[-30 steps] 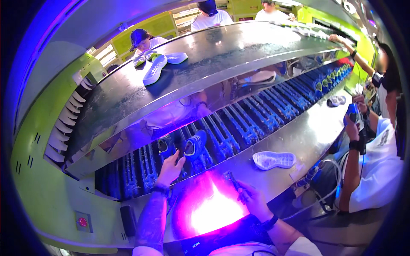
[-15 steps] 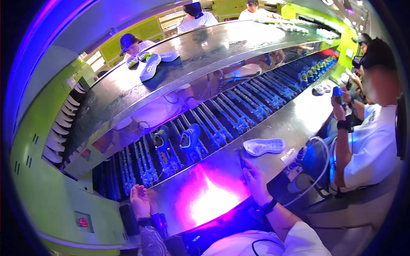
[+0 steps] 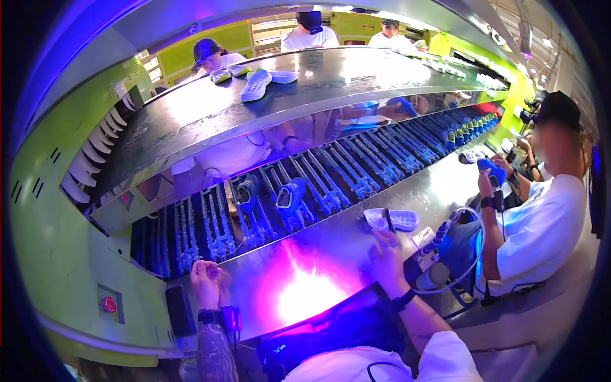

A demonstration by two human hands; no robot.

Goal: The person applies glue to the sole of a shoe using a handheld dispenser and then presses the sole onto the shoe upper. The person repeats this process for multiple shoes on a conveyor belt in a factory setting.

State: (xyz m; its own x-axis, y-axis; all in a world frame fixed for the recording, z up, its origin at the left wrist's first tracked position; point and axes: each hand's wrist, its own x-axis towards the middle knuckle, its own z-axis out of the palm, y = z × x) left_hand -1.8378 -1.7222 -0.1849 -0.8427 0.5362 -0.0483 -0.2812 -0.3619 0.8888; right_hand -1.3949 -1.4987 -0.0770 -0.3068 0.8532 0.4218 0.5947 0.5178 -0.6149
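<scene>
My left hand (image 3: 207,283) is raised above the left end of the metal ledge, its fingers curled together with nothing visible in them. In my right hand (image 3: 386,256) is a slim dark stick-like tool (image 3: 389,221) pointing up; its kind cannot be made out. Just beyond that hand a white shoe sole (image 3: 405,220) lies on the ledge, partly behind the tool. Two shoes sit on the conveyor rack ahead of me: a dark one (image 3: 246,193) and a blue one (image 3: 291,194). Bright pink-white light floods the ledge between my hands.
The metal ledge (image 3: 344,245) runs along the conveyor's rods (image 3: 331,181). Above it is a metal shelf (image 3: 210,127) bearing several soles (image 3: 256,86). At right a co-worker (image 3: 534,216) holds a blue shoe (image 3: 491,170), near a hose (image 3: 477,223). A red button (image 3: 109,304) is on the green wall.
The view has shifted, and the shoes on the rack appear slightly further right. The tool in my right hand now stands more upright, in front of the sole. The co-worker's hands have come lower.
</scene>
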